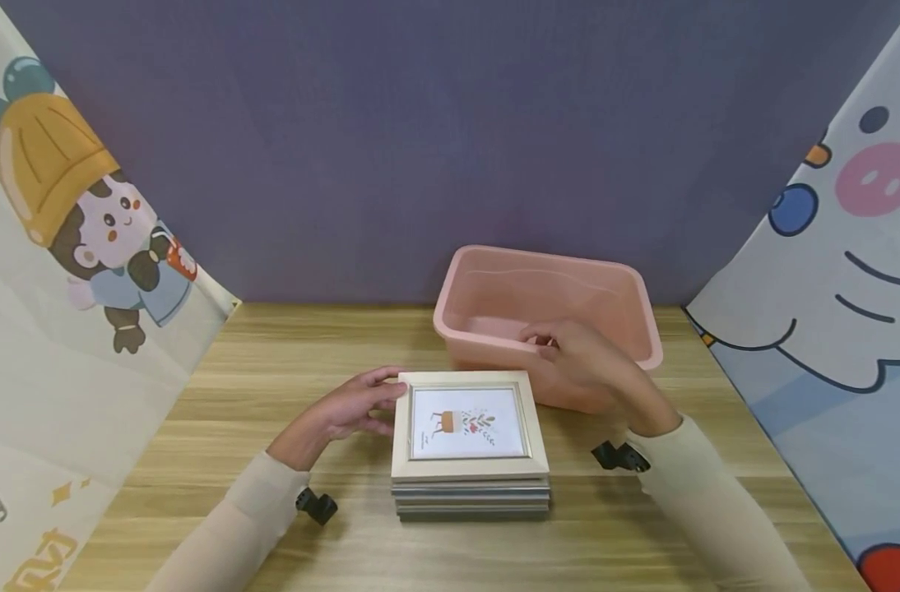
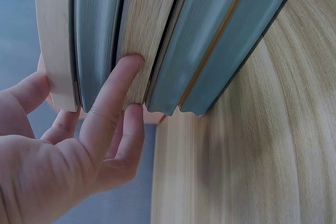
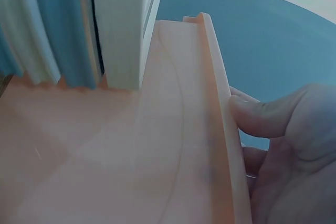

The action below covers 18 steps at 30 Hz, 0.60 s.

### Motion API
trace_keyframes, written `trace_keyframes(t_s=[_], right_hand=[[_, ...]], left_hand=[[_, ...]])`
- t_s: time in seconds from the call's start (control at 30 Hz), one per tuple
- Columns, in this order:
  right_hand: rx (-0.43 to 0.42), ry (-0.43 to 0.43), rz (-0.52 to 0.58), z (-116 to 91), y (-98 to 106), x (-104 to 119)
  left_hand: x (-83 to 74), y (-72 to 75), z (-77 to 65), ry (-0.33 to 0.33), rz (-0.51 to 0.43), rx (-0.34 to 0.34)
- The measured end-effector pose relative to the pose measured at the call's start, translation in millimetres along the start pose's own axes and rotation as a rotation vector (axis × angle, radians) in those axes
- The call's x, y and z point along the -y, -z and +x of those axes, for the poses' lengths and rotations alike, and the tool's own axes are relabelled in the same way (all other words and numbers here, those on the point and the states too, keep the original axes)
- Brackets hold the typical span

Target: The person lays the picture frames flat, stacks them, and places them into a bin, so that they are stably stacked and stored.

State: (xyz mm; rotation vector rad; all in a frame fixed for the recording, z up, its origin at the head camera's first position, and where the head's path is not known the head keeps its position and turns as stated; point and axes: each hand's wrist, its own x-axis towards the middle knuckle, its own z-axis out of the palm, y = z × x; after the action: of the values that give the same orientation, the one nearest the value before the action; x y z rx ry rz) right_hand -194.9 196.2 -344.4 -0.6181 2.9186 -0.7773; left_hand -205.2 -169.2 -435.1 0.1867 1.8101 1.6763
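A stack of several picture frames lies flat, and the top picture frame (image 1: 468, 423) has a pale wooden border round a drawing of flowers in an orange pot. My left hand (image 1: 357, 405) rests against the stack's left side. In the left wrist view the extended fingers (image 2: 107, 106) touch the edges of the frames, some grey-blue, some wood-toned. Behind the stack and to its right stands a pink plastic bin (image 1: 487, 341). My right hand (image 1: 576, 349) grips its front rim, with the thumb (image 3: 257, 118) on the lip and fingers partly hidden behind it.
Stack and bin share a wood-grain table (image 1: 309, 337). A dark blue-grey panel (image 1: 450, 148) rises behind the bin. Cartoon-printed sheets flank the table on the left (image 1: 72, 395) and right (image 1: 798, 329). A small black device (image 1: 317, 505) sits at each wrist.
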Motion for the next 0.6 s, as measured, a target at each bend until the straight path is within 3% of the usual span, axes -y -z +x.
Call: trace_keyframes(t_s=[0.27, 0.6], right_hand=[[0.018, -0.003, 0.04, 15.2, -9.5, 12.0], [0.079, 0.086, 0.011, 34.1, -18.1, 28.3]], left_hand=[[-0.3, -0.2, 0.0, -0.002, 0.002, 0.0], [-1.1, -1.2, -1.6, 0.016, 0.014, -0.02]])
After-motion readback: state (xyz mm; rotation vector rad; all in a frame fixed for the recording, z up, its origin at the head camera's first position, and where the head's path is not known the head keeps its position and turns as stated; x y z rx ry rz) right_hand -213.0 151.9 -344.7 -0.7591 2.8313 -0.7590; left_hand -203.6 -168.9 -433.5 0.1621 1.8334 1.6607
